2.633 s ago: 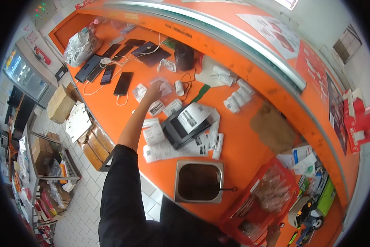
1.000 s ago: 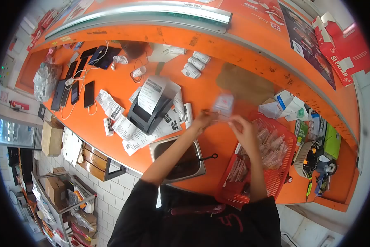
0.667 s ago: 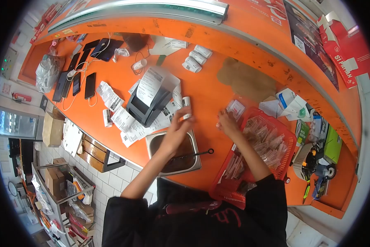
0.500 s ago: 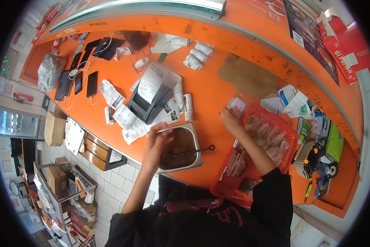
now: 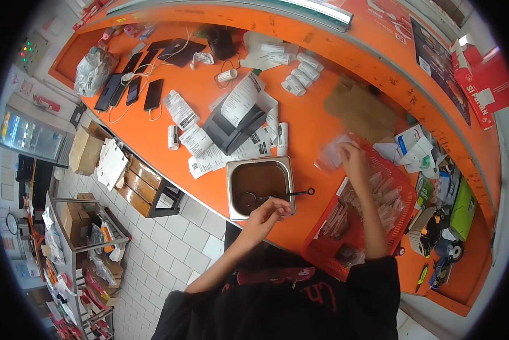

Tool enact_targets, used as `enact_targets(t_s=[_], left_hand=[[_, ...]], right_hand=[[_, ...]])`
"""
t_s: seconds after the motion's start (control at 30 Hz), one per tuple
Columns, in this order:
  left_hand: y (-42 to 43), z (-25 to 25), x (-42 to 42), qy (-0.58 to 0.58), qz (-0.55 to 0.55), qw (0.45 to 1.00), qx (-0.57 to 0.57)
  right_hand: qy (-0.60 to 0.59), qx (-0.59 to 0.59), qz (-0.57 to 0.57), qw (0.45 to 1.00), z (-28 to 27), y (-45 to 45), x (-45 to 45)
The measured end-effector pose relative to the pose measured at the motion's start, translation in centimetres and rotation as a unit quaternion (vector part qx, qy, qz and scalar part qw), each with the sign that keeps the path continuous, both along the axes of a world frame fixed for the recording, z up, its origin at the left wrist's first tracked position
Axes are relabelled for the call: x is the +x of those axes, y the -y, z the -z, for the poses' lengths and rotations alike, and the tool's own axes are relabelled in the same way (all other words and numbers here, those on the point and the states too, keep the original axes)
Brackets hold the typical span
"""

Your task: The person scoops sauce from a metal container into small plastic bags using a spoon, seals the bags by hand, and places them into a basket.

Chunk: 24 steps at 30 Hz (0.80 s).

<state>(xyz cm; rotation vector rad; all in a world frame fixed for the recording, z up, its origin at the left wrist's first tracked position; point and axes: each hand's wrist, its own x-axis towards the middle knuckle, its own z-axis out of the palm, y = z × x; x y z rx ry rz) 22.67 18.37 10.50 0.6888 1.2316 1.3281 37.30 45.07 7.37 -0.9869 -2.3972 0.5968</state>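
Shows the clear packet over the tabletop toward its right edge, just left of the nearer right hand and pinched by it, long axis lost in blur, with the left hand empty and half-curled at the front edge by the steel pan.

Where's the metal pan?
Head view: the metal pan is at the near edge of the orange counter, below the black printer, left of the red basket, left hand over its near rim.
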Motion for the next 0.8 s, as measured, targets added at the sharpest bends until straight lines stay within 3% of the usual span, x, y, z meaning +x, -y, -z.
enact_targets(t_s=[0.1, 0.2, 0.33, 0.47, 0.53, 0.67, 0.8], left_hand=[[0.3, -2.1, 1.0, -0.081, -0.005, 0.997, 0.008], [0.4, -4.3, 2.2, -0.147, -0.022, 0.988, 0.046], [1.9, -4.3, 3.0, -0.169, -0.018, 0.985, 0.028], [3.3, -4.1, 2.5, -0.131, -0.031, 0.991, 0.001], [3.9, -3.4, 2.3, -0.127, -0.027, 0.992, 0.000], [5.3, -2.8, 2.4, -0.057, -0.028, 0.998, -0.016], [6.6, -2.8, 2.3, -0.089, -0.023, 0.995, -0.035]], right_hand=[[-0.064, -0.078, -0.010, 0.995, -8.1, 7.2, 0.1], [-0.069, -0.135, -0.084, 0.985, -11.0, 14.2, 0.6], [-0.120, -0.213, -0.049, 0.968, -11.8, 18.0, 0.9], [-0.128, -0.178, -0.009, 0.976, -11.3, 20.4, 1.3], [-0.089, -0.224, -0.109, 0.964, -11.3, 21.7, 1.7], [-0.085, -0.237, -0.105, 0.962, -9.5, 23.6, 2.2], [-0.105, -0.315, -0.119, 0.936, -9.0, 24.0, 2.6]])
